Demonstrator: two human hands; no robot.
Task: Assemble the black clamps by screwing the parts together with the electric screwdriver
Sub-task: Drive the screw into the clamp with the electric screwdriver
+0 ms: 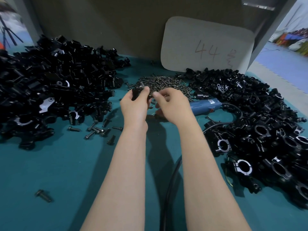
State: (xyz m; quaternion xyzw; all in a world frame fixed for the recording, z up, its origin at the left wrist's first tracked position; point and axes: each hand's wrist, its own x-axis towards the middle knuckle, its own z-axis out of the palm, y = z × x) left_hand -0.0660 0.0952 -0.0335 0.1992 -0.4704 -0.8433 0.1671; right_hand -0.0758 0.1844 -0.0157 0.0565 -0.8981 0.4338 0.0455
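Observation:
My left hand [135, 104] grips a black clamp part [137, 90] above the teal table, just in front of the pile of small dark screws [163, 85]. My right hand [173, 104] is right beside it, its thumb and fingers pinching a small screw [151, 95] at the clamp part. The blue electric screwdriver [205, 105] lies on the table to the right of my right hand, untouched, its black cable [171, 177] running back toward me.
A big heap of loose black clamp parts [53, 84] fills the left side. Another heap of clamps [260, 124] covers the right. Several larger bolts [98, 130] lie scattered at centre left, one bolt [43, 195] near me. A grey card marked 44 [206, 45] leans at the back.

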